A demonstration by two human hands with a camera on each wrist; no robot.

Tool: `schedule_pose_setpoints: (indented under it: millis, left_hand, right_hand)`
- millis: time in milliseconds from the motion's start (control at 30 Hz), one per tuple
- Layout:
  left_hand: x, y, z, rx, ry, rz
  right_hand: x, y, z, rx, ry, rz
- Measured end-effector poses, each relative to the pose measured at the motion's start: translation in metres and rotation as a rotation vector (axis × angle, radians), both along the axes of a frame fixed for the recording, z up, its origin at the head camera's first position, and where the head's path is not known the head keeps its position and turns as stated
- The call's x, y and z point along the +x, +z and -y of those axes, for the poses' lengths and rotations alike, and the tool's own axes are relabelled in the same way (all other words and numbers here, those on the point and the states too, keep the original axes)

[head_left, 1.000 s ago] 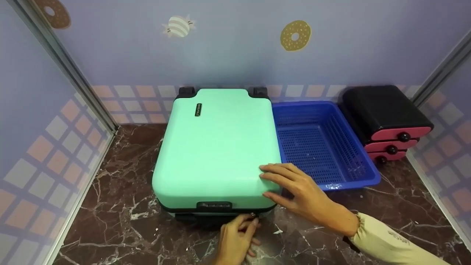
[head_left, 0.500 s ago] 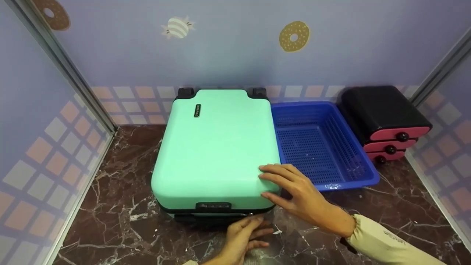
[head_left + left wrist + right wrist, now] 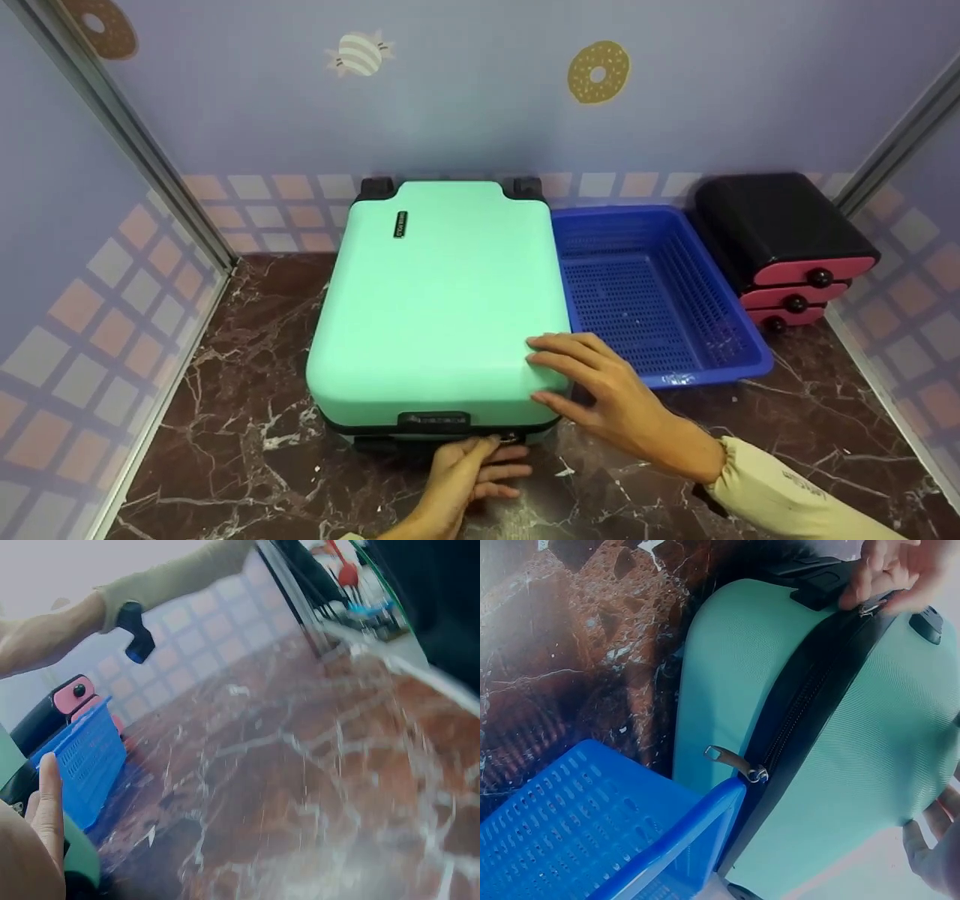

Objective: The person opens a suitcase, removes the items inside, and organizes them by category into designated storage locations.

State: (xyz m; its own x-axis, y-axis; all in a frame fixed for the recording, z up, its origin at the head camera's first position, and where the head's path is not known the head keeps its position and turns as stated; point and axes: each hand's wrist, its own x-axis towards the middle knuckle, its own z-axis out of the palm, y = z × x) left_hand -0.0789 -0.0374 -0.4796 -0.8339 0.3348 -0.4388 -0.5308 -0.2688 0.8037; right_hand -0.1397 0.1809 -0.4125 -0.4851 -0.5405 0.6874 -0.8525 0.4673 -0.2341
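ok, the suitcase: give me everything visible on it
The suitcase is a mint-green hard shell with a fine texture, lying flat on the marble floor. A black zipper band runs round its middle, with a metal pull hanging by the blue basket, which sits against its right side. Black wheels face the wall; a black handle faces the person. The right hand rests on its near right corner; the left hand pinches a second pull at the front edge.

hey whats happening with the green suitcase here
A person is working on a mint green suitcase lying flat on a marble floor. The right hand rests on its near right corner, while the left hand pinches a zipper pull on the front edge. A second zipper pull hangs at the side by an empty blue basket.
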Motion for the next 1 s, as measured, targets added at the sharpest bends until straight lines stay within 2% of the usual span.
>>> schedule_pose_setpoints:
  millis: [167, 267, 333, 433, 567, 667, 700, 733, 833, 900, 933, 967, 1000]
  left_hand:
    - [-0.006, 0.003, 0.005, -0.018, -0.020, 0.047]
    - [-0.007, 0.006, 0.005, -0.050, -0.069, 0.064]
    - [-0.006, 0.007, 0.002, -0.086, -0.107, 0.041]
    - [-0.005, 0.004, -0.010, -0.116, -0.137, -0.051]
    - [-0.002, -0.007, -0.025, -0.198, -0.094, -0.215]
    - [0.001, -0.014, -0.028, -0.323, -0.070, -0.326]
    - [0.001, -0.017, -0.024, -0.388, -0.081, -0.401]
    - [0.001, -0.019, -0.020, -0.472, -0.103, -0.512]
    - [-0.002, -0.024, -0.001, -0.798, -0.131, -0.998]
    - [-0.006, -0.026, 0.014, -0.997, -0.069, -1.317]
    - [-0.006, -0.026, 0.023, -1.062, -0.036, -1.425]
    - [-0.007, -0.026, 0.031, -1.089, -0.022, -1.485]
    - [-0.007, -0.025, 0.041, -1.091, -0.034, -1.509]
  right_hand:
    - [-0.001, 0.002, 0.000, 0.004, 0.000, -0.002]
    - [-0.002, 0.003, 0.001, 0.006, 0.003, -0.002]
    - [-0.002, 0.003, 0.001, 0.012, 0.004, -0.013]
    - [0.000, 0.003, 0.002, 0.069, -0.010, -0.081]
    - [0.001, 0.001, 0.007, 0.238, -0.031, -0.194]
    - [-0.001, -0.001, 0.011, 0.368, -0.045, -0.227]
    - [-0.001, -0.002, 0.014, 0.395, -0.052, -0.231]
    - [-0.002, -0.002, 0.017, 0.415, -0.060, -0.233]
    - [-0.003, -0.005, 0.020, 0.430, -0.088, -0.239]
    - [-0.003, -0.005, 0.021, 0.416, -0.094, -0.245]
    - [-0.003, -0.006, 0.021, 0.409, -0.093, -0.248]
    - [-0.003, -0.006, 0.021, 0.403, -0.091, -0.250]
    - [-0.003, -0.007, 0.021, 0.400, -0.089, -0.248]
